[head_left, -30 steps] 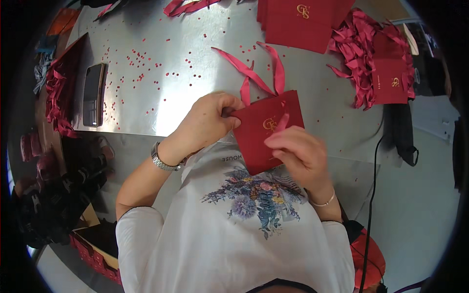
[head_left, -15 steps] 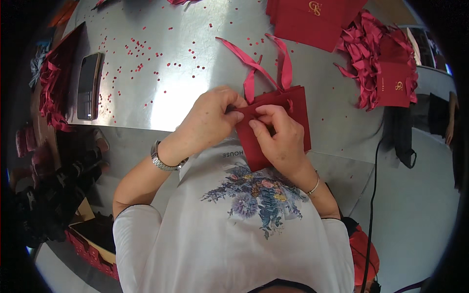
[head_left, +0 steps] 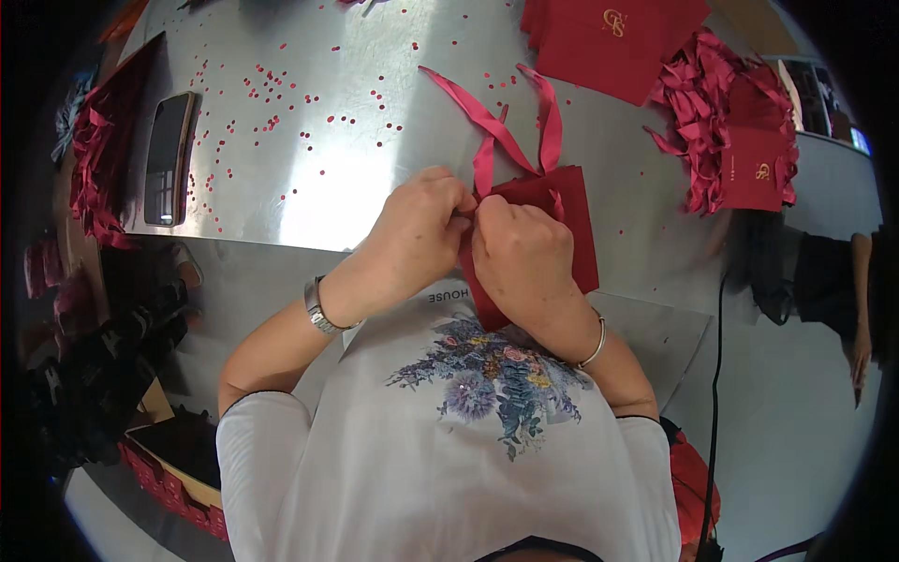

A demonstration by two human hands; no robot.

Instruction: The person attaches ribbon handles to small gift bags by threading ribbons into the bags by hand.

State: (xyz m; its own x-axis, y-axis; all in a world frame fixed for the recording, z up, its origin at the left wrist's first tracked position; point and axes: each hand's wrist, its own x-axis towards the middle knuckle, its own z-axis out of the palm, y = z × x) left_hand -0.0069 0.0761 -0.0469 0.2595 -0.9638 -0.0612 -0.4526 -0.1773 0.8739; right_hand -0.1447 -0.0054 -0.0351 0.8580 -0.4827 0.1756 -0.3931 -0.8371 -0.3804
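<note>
A small dark red paper bag (head_left: 579,229) lies at the near edge of the metal table, partly over my shirt. Two pink-red ribbon (head_left: 550,122) lengths extend from its top across the table. A short ribbon loop shows on its face beside my right knuckles. My left hand (head_left: 419,229) is closed, thumb and fingers pinching the bag's upper left edge near the ribbon's base. Right against it, my right hand (head_left: 524,251) is closed over the bag, fingertips turned inward. What its fingers pinch is hidden behind the knuckles.
Red confetti-like dots (head_left: 272,122) are scattered over the table (head_left: 309,211). A phone (head_left: 169,159) lies at left beside ribboned red bags (head_left: 98,159). Flat red bags (head_left: 599,47) and a ribboned pile (head_left: 698,122) sit at far right. A black cable (head_left: 715,403) hangs right; another person's arm (head_left: 862,318) shows beyond.
My right hand has rolled over and closed, its fingertips now tucked against the left hand. The left hand has shifted slightly right. At far right, the other person's arm has come further into view.
</note>
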